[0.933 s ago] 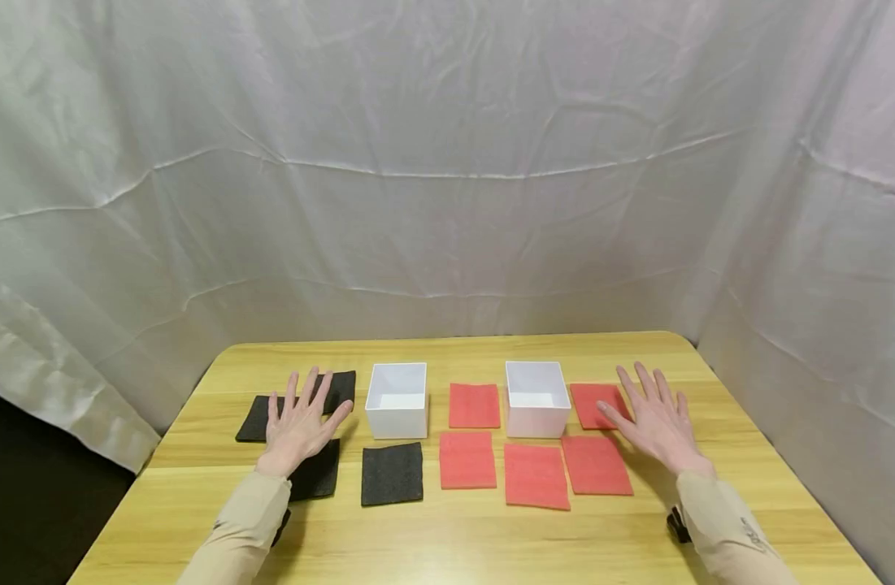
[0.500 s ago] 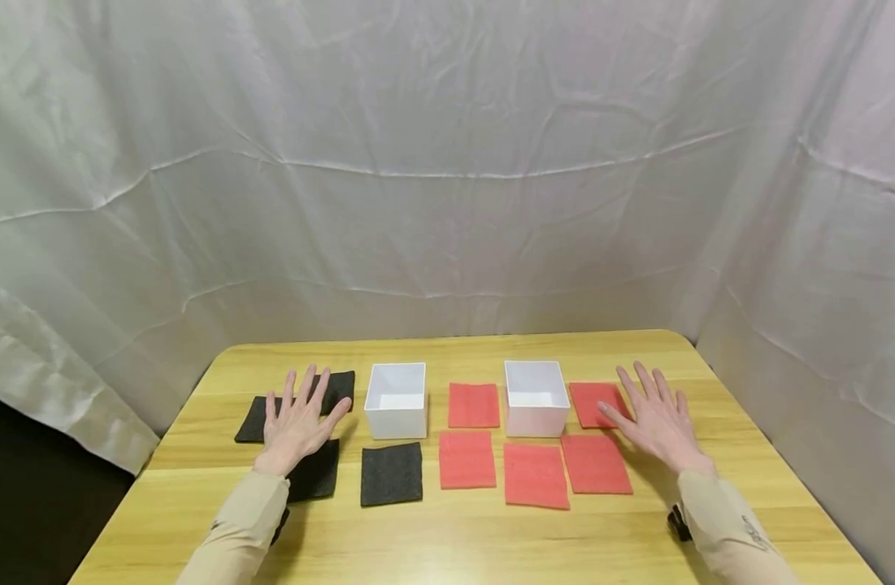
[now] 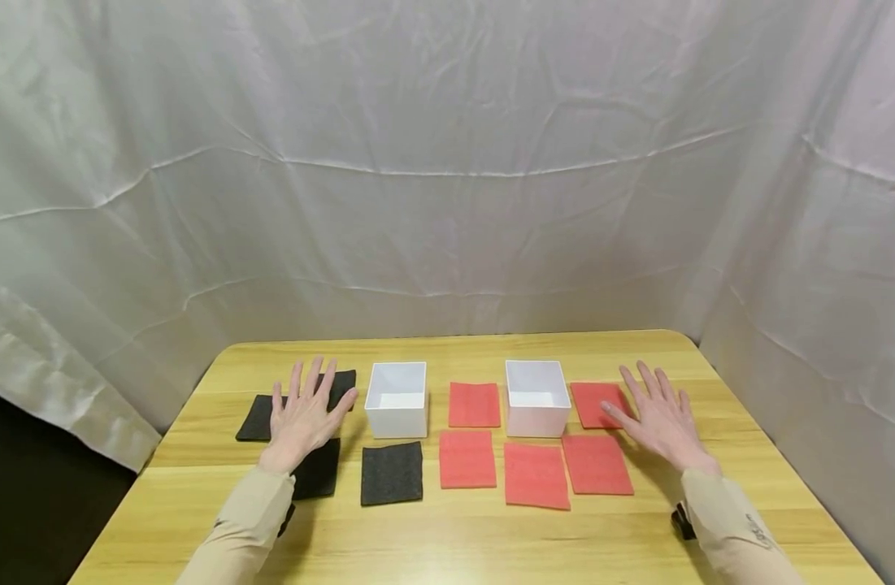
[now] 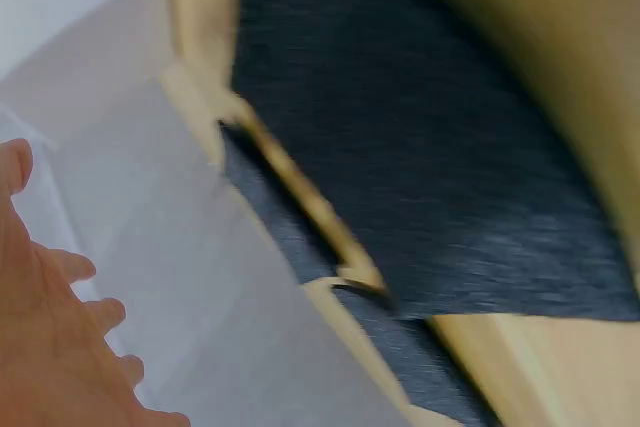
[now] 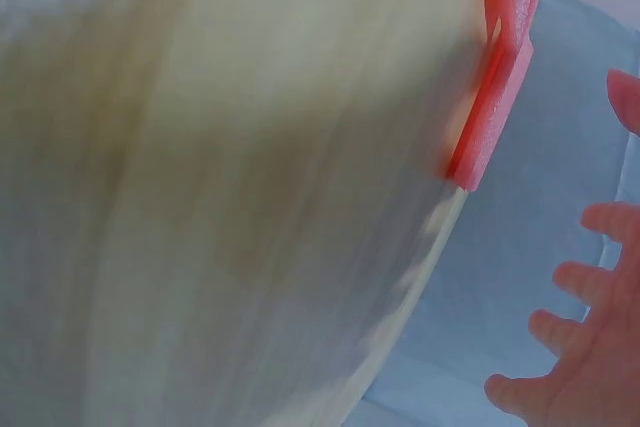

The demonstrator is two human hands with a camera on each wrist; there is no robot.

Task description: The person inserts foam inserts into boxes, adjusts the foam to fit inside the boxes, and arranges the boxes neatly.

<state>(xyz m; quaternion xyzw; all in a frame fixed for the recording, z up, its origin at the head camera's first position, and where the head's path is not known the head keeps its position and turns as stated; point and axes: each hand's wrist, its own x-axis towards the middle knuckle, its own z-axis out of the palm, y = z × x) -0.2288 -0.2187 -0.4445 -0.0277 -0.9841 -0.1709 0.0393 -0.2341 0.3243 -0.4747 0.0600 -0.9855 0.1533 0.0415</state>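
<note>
My left hand (image 3: pixel 302 424) is held palm down with straight, spread fingers over several black cloth squares, partly covering them. One black square (image 3: pixel 317 471) shows beside its wrist, and another black square (image 3: pixel 392 474) lies further right. At the other side my right hand (image 3: pixel 664 426), fingers also spread, has its thumb over a red square (image 3: pixel 597 403). Nothing is gripped by either hand. In the left wrist view a black square (image 4: pixel 420 147) looms large. The right wrist view shows the red squares (image 5: pixel 490 117) at the table's far edge, apart from the fingers.
Two white open-topped boxes stand on the wooden table (image 3: pixel 447 544): a left box (image 3: pixel 397 422) and a right box (image 3: pixel 536 421). Several more red squares (image 3: pixel 467 460) lie between and in front of them. A pale curtain (image 3: pixel 447 236) hangs behind and at the sides.
My left hand has shifted slightly up and to the right. The right hand has barely moved rightward. The squares and boxes lie as before.
</note>
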